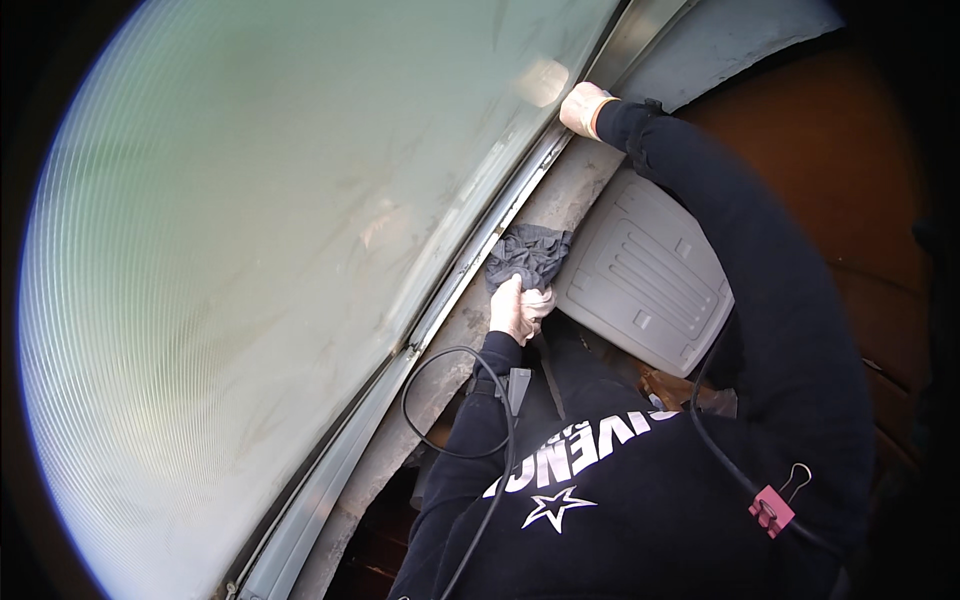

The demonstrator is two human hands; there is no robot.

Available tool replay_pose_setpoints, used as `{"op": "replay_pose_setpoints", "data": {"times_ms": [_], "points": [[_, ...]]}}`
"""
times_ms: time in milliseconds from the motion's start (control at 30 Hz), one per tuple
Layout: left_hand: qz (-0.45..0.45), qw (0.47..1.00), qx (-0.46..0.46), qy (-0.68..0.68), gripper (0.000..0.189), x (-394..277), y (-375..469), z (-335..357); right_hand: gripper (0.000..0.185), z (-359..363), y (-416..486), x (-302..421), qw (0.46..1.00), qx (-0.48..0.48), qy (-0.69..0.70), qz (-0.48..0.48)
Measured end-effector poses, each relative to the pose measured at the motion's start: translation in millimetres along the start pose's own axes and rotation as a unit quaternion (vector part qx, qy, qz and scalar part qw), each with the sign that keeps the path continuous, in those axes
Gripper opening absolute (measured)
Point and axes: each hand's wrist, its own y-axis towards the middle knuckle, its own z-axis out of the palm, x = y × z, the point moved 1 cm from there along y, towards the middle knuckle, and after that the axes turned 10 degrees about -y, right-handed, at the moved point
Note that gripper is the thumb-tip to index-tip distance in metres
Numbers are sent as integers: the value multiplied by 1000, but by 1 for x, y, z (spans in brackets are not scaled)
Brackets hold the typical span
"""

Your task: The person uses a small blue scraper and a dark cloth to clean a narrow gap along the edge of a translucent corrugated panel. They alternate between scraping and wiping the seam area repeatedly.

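Note:
My left hand [519,310] grips a crumpled dark grey cloth [529,255]. The cloth lies against the rough, stained sill [559,195], right beside the metal rail of the window frame [480,251]. Higher up, my right hand [587,110] is curled at the edge of the ribbed translucent pane [300,225], touching the frame. Its fingers are turned away, so whether it holds anything is hidden. Smudges and streaks mark the pane, and dark grime runs along the rail.
A grey plastic lid or panel [645,270] stands close by the sill. A black cable [405,405] loops by my left forearm, and another [712,442] carries a pink binder clip [771,511]. Brown wooden surfaces [810,165] lie to the right. Some plastic wrapping [686,394] shows below the panel.

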Motion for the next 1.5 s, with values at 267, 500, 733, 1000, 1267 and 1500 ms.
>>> {"op": "replay_pose_setpoints", "data": {"times_ms": [267,500,733,1000,1267,1500], "points": [[14,1000,-8,-20,40,3,-16,3,15,-13,-14,19,998,-11,-2,-57],[3,1000,-19,2,37,-1,-31,14,20,-45,-23,98,978,-123,136,-101],[19,1000,12,-7,37,-8,-27,-1,35,18,-39,8,941,-30,309,135],[-18,995,-40,-86,29,-9,-33,-15,46,44,-9,52,892,29,405,200],[17,994,-24,-108,33,-8,-17,-20,37,33,26,59,926,98,305,199],[2,992,66,-110,43,-4,3,-49,29,55,28,65,885,27,432,171]]}}
